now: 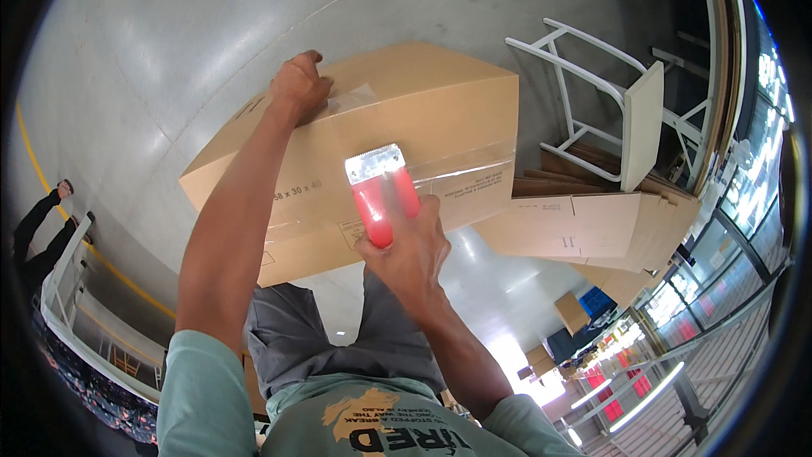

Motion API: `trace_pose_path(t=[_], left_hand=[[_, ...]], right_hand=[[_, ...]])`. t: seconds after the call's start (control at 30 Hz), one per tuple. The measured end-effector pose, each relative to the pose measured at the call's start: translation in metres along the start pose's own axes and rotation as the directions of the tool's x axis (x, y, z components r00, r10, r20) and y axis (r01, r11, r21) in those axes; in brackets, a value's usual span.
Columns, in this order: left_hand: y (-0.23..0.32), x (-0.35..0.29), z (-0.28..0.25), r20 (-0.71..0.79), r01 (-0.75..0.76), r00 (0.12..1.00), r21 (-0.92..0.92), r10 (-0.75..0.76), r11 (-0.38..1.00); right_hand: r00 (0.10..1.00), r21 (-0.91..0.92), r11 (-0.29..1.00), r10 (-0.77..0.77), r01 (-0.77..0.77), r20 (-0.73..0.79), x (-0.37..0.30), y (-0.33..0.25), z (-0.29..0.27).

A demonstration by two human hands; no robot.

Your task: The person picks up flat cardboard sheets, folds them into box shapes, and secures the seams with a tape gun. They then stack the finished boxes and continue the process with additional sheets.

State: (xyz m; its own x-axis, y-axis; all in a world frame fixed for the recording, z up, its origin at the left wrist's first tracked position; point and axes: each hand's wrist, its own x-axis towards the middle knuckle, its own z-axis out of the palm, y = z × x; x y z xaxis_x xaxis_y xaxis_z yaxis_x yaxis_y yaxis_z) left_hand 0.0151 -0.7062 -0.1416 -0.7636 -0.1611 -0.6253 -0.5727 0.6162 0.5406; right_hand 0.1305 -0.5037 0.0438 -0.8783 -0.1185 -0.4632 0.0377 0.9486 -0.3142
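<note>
Grey floor [211, 42] gives us room beyond the upper and left edges of one carton [474, 118], mid-frame. One white stool [643, 129] and flattened cardboard [562, 224] crowd the right. Our right hand [412, 247] clasps one red tape dispenser [369, 203]; our left hand [299, 89] meets the carton's top, its grip unclear.

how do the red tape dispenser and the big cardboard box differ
The tape dispenser is red with a toothed metal edge; the cardboard box is brown with dark printing. The dispenser is far smaller than the box. The right hand grips the dispenser; the left hand is at an edge of the box.
</note>
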Motion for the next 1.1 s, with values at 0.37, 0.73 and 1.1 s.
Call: trace_pose_path(t=[0.37, 0.73, 1.1], left_hand=[[0.043, -0.064, -0.004, 0.139, -0.192, 0.975, 0.129, 0.174, 0.973], [0.008, -0.035, 0.021, -0.032, -0.394, 0.898, 0.386, 0.439, 0.834], [0.043, -0.066, 0.013, -0.042, -0.246, 0.956, 0.417, 0.289, 0.875]], right_hand=[[0.993, -0.062, 0.995, -0.086, 0.081, -0.083, 0.003, 0.01, 0.019], [0.984, -0.085, 0.986, -0.153, 0.145, -0.096, -0.054, 0.032, 0.017], [1.0, 0.006, 1.0, -0.024, 0.024, 0.009, -0.26, 0.122, 0.016]])
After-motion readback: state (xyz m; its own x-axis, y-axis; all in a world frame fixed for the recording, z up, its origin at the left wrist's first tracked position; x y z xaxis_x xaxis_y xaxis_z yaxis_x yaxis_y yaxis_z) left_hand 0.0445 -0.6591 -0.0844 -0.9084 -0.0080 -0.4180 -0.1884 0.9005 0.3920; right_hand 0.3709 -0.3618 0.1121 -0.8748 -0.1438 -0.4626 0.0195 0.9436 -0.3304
